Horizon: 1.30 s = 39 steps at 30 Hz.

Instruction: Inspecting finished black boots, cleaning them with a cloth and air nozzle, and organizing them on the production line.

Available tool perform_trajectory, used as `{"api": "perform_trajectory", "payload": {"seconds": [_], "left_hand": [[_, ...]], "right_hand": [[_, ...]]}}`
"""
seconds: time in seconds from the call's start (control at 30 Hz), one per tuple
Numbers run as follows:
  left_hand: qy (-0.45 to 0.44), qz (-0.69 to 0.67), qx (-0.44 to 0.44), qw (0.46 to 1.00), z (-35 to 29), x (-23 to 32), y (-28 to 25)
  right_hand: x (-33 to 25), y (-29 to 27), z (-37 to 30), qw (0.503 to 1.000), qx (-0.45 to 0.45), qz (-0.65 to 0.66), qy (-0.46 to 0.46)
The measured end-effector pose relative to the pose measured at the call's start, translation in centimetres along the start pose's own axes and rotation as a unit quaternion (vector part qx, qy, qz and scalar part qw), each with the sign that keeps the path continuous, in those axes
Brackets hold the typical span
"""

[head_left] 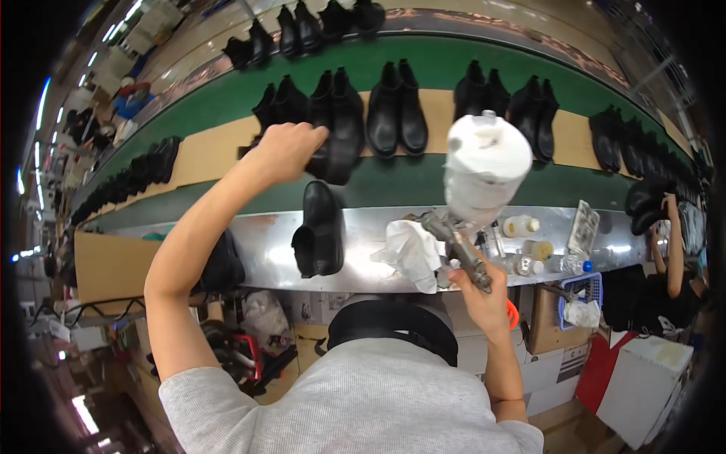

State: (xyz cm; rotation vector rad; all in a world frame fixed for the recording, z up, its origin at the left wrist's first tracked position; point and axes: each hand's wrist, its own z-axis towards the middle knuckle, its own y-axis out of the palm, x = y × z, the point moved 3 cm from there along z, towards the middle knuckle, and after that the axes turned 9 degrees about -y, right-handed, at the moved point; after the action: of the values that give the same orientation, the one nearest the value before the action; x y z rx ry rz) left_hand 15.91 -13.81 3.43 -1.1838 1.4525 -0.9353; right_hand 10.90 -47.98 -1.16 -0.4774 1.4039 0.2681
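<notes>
My left hand [291, 151] reaches over the near side of the green conveyor, fingers curled down on a black ankle boot [330, 165]. That boot is partly hidden behind the hand and slightly blurred. Just below it, a single black boot [327, 231] lies on the metal ledge [363, 261]. My right hand [484, 295] is wrapped round a metal spray gun [465, 257], whose large white cup [488, 170] rises above the ledge. Crumpled white paper [414, 250] is beside the gun on the left; whether my fingers touch it cannot be seen.
Pairs of black boots [397, 110] stand along brown card on the green conveyor [431, 64]. Small bottles [522, 225] lie right of the gun. A blue basket [581, 303] hangs at the ledge's front. At far right, another person's hand [669, 204] holds black footwear.
</notes>
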Motion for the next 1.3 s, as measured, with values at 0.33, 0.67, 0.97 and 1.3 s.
{"api": "perform_trajectory", "payload": {"seconds": [0.33,0.67,0.97,1.3], "left_hand": [[0.054,0.33,-0.106,0.937,-17.3,-2.0,22.8],[-0.387,-0.624,0.116,0.669,-14.5,6.2,19.1],[-0.334,-0.763,0.099,0.545,-10.3,4.6,11.5],[-0.356,-0.785,0.009,0.507,-6.3,3.6,6.8]], "right_hand": [[2.9,1.1,0.2,0.997,-0.035,0.049,0.053],[3.8,2.2,0.0,0.988,-0.045,0.104,0.108],[1.5,2.7,2.8,0.995,-0.083,0.01,0.048],[-0.7,1.3,1.0,0.996,-0.076,-0.024,-0.051]]}}
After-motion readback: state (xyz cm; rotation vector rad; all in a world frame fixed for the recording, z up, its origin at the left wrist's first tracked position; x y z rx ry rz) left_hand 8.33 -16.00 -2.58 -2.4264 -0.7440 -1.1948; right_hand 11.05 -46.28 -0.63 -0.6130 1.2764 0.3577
